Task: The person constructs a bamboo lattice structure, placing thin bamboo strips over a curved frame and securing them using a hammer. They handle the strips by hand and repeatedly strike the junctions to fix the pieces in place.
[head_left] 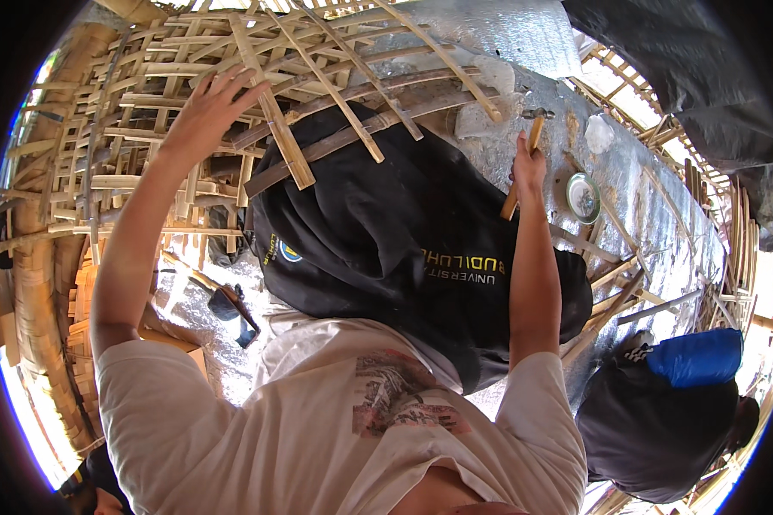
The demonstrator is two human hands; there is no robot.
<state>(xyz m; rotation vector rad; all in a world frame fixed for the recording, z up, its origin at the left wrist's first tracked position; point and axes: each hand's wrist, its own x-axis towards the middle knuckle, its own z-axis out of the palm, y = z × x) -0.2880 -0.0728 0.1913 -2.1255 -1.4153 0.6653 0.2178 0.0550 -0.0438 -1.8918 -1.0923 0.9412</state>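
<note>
My left hand [216,110] is open with its fingers spread over a lattice of bamboo slats. Its thumb is beside a wide bamboo slat [276,129], and I cannot tell whether it touches. In my right hand [530,169] is a hammer [535,135], gripped by its wooden handle with the metal head up. Several bamboo strips lie crosswise over longer ones in front of me, forming an open frame [352,129]. A black garment [378,215] with yellow lettering is spread across my lap, under the near ends of the strips.
Right of the hammer, a round dish [583,198] with a green rim stands on the grey floor [636,206]. More bamboo strips [618,296] lie right of my lap. A black bundle [661,421] with a blue piece [696,357] is at the lower right. A dark object [234,313] lies left.
</note>
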